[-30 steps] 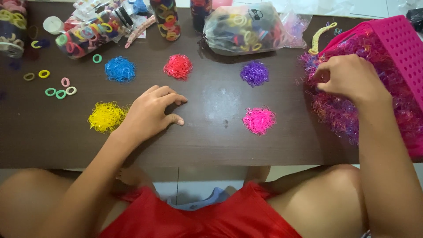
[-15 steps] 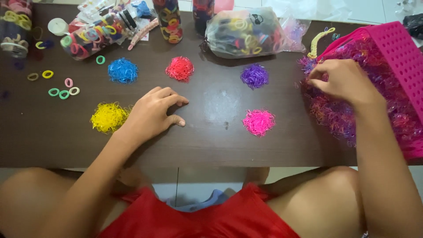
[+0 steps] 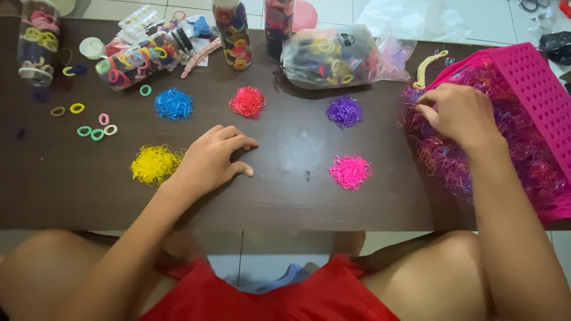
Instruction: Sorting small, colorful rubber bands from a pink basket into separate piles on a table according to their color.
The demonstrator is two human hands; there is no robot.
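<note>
My left hand (image 3: 211, 157) rests palm down on the dark brown table (image 3: 285, 196), fingers spread, holding nothing, just right of a yellow pile of small rubber bands (image 3: 153, 164). My right hand (image 3: 455, 113) reaches into a big mixed heap of pink and purple bands (image 3: 458, 160) spilling from a tipped pink perforated basket (image 3: 535, 65); its fingertips are pinched together in the heap, and what they hold is too small to tell. Sorted piles lie between the hands: blue (image 3: 173, 104), red (image 3: 247, 102), purple (image 3: 344, 112) and pink (image 3: 350, 171).
At the back stand clear jars of hair ties (image 3: 35, 41), a tipped jar (image 3: 140, 56), two upright tubes (image 3: 233, 32) and a clear bag of ties (image 3: 333, 53). Loose ring ties (image 3: 92, 128) lie at the left. A yellow braided band (image 3: 427, 64) lies beside the basket.
The view has tilted slightly, so everything sits lower in the picture. My right hand has shifted a little to the left within the mixed heap. My left hand has stayed still.
</note>
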